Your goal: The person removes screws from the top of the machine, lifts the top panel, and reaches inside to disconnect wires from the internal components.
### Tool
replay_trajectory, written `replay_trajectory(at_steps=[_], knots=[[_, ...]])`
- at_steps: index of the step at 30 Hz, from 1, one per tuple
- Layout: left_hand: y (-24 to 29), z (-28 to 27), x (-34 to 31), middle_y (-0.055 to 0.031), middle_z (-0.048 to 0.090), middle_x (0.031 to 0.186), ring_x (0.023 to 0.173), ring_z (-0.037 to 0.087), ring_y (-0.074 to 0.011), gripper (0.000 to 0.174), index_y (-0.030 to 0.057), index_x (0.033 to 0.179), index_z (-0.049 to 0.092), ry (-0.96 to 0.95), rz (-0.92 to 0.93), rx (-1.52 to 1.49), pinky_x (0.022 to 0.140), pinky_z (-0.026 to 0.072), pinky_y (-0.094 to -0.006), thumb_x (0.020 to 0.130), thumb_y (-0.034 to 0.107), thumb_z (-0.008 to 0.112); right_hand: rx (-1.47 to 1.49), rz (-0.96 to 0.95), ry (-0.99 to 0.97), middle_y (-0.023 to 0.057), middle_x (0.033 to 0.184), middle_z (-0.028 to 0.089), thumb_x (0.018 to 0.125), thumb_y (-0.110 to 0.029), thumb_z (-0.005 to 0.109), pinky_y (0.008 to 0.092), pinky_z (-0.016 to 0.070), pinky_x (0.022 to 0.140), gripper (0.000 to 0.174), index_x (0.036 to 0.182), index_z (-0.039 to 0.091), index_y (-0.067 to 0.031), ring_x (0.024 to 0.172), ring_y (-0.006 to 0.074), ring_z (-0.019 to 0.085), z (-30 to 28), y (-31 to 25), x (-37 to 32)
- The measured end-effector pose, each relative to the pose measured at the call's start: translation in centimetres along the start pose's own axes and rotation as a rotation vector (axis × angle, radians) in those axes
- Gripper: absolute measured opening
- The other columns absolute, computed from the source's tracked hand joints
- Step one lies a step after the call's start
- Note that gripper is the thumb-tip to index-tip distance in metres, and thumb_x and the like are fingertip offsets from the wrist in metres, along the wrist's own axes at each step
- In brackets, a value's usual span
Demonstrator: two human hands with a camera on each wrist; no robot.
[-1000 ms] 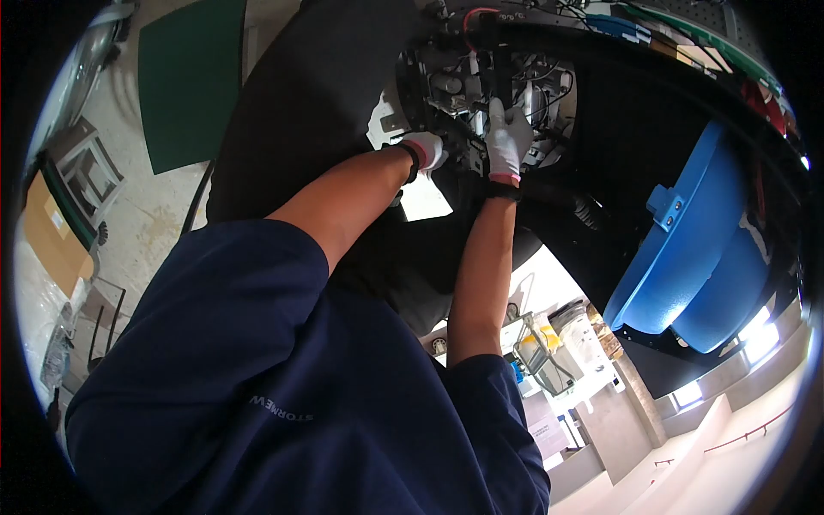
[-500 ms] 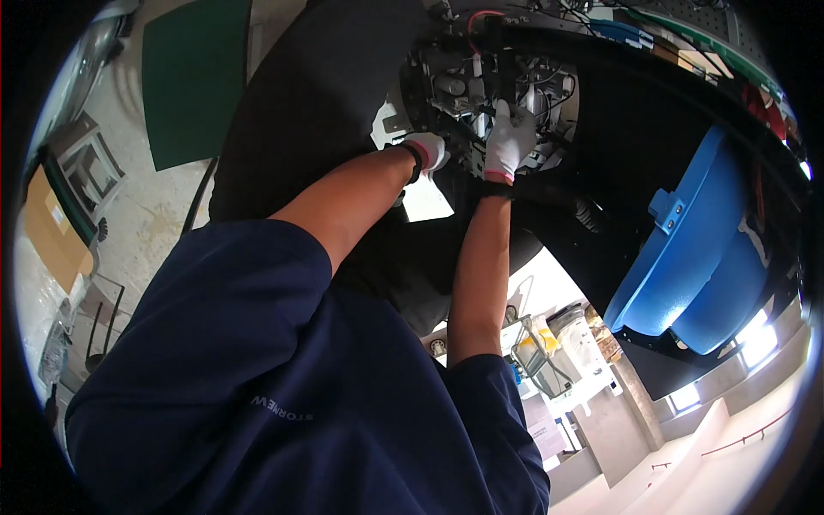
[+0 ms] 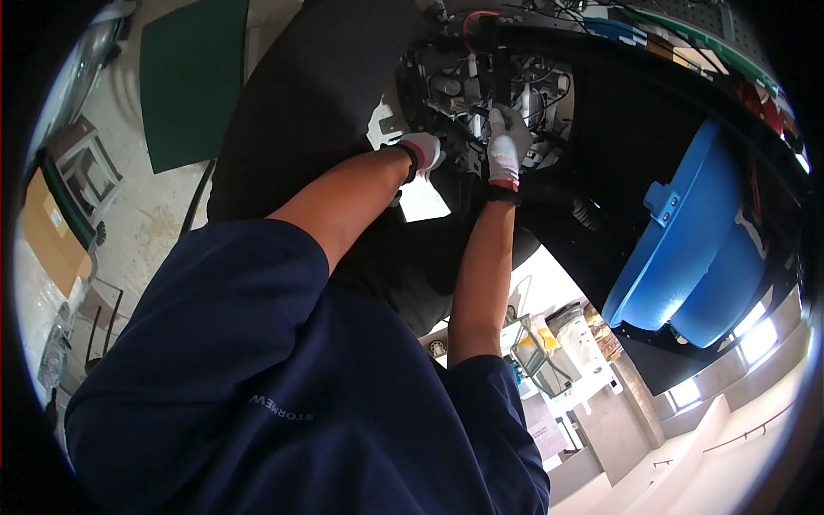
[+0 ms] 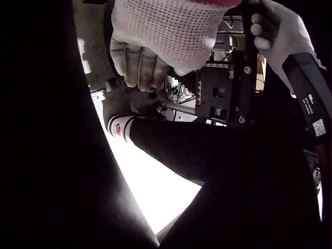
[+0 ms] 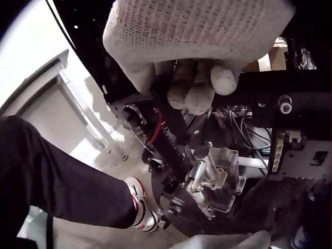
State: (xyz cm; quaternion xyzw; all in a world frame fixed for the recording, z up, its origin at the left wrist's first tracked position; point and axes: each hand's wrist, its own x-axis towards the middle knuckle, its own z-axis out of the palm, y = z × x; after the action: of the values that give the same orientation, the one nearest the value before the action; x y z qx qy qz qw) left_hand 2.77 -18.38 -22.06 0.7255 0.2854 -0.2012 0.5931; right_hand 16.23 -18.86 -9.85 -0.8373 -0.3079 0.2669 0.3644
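Both hands wear pale knit gloves and reach into an open black machine housing with metal parts and wires point(image 3: 549, 94). My right hand point(image 3: 508, 144) curls its fingers around a black frame bar point(image 5: 259, 91) across the machine, with the fingertips showing below the palm. Lower down, my left hand point(image 3: 423, 153) bends its fingers over a dark part; what lies under its palm is hidden. Beside the left hand is a flat black module point(image 4: 207, 93) with small connectors. Below the right hand sit a metal bracket with a spring point(image 5: 199, 194) and a red wire point(image 5: 156, 129).
Large rounded blue shells point(image 3: 678, 249) are fixed on the machine's right side. A dark trouser leg point(image 5: 67, 181) and a white-and-red shoe point(image 5: 140, 207) are close below. A dark green panel point(image 3: 189, 86) and a cardboard piece point(image 3: 53, 232) stand at the left.
My right hand has shifted slightly and turned at the wrist, so more of its grey finger side shows and its thumb is lower. The left hand stays nearly in place.
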Motion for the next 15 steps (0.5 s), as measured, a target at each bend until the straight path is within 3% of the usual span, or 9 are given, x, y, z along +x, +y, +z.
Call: replay_trajectory(at_steps=[6, 15], knots=[[0.1, -0.1, -0.6, -0.0210, 0.069, 0.093, 0.096, 0.065, -0.0385, 0.043, 0.0046, 0.092, 0.073, 0.016, 0.023, 0.009, 0.083, 0.0502, -0.0460, 0.090, 0.040, 0.049, 0.082, 0.155, -0.041, 0.0039, 0.075, 0.065, 0.090, -0.011, 0.063, 0.0200, 0.0392, 0.051, 0.023, 0.108, 0.065, 0.0035, 0.059, 0.0054, 0.055, -0.5, -1.3, -0.2], [0.2, -0.6, -1.2, -0.0229, 0.068, 0.096, 0.097, 0.065, -0.0398, 0.044, 0.0041, 0.094, 0.072, 0.070, 0.037, 0.029, 0.083, 0.0503, -0.0467, 0.090, 0.041, 0.050, 0.176, 0.149, -0.140, 0.0050, 0.080, 0.067, 0.089, -0.004, 0.059, 0.0180, 0.0373, 0.050, 0.028, 0.116, 0.061, 0.0047, 0.060, 0.0052, 0.056, -1.1, -1.6, -0.6]])
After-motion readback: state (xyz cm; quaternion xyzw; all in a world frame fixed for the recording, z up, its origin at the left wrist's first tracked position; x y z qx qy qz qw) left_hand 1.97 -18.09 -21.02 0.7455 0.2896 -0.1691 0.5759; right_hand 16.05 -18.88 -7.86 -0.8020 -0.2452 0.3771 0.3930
